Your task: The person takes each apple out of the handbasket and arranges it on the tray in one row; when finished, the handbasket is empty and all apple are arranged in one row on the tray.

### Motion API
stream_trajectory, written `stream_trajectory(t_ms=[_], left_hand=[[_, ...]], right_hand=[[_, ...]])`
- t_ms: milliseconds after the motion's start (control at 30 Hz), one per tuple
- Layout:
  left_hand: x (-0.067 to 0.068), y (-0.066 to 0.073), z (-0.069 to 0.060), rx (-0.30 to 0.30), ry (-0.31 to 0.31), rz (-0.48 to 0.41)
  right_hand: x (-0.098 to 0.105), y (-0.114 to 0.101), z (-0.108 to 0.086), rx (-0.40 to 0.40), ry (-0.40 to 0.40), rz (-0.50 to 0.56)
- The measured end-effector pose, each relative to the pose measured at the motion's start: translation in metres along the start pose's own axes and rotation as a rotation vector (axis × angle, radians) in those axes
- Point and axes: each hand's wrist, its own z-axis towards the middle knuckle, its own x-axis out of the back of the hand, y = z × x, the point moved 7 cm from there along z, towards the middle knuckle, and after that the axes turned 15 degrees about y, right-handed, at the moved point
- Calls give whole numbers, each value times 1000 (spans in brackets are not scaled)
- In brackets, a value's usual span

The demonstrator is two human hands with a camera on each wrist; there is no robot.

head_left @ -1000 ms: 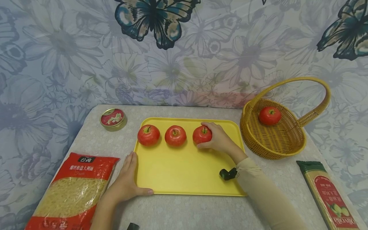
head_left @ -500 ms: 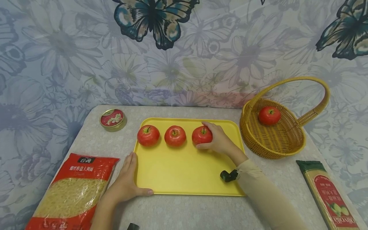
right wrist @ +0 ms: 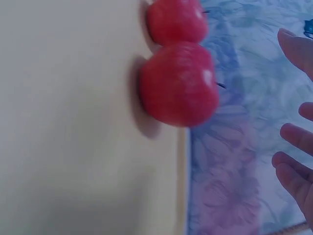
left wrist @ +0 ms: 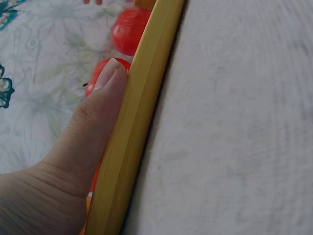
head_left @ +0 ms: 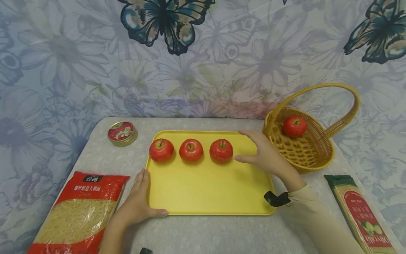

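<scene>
On the yellow tray, three red apples stand in a row: a left apple, a middle apple and a right apple. My right hand is just right of the right apple, thumb and fingers spread apart, holding nothing. The right wrist view shows its fingertips away from the nearest apple. At the tray's front left corner rests my left hand, fingers along the left edge and thumb along the front edge. Its straight thumb lies against the tray rim in the left wrist view.
Right of the tray stands a yellow wicker basket with a raised handle, holding a red apple. A round tin sits at the back left. A pasta bag lies front left, a green-topped packet front right.
My right hand has let go of the right apple and moved right, its fingers spreading. That apple stays on the tray. The left hand keeps its place at the corner.
</scene>
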Motion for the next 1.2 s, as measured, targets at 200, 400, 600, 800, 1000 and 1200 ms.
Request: stream_trajectory(t_ms=[200, 400, 600, 800, 1000, 1200], left_hand=[[0, 2, -1, -14, 1, -10], [1, 1, 0, -21, 7, -12], [2, 2, -1, -27, 8, -12], [4, 4, -2, -24, 10, -13], [3, 3, -1, -22, 8, -8], [2, 3, -1, -27, 12, -14]], right_hand=[[50, 5, -8, 46, 69, -68], [87, 37, -3, -7, 108, -126], [111, 80, 7, -136, 97, -141], [121, 117, 20, -233, 68, -144], [121, 147, 33, -310, 22, -184], [124, 163, 41, -312, -6, -217]])
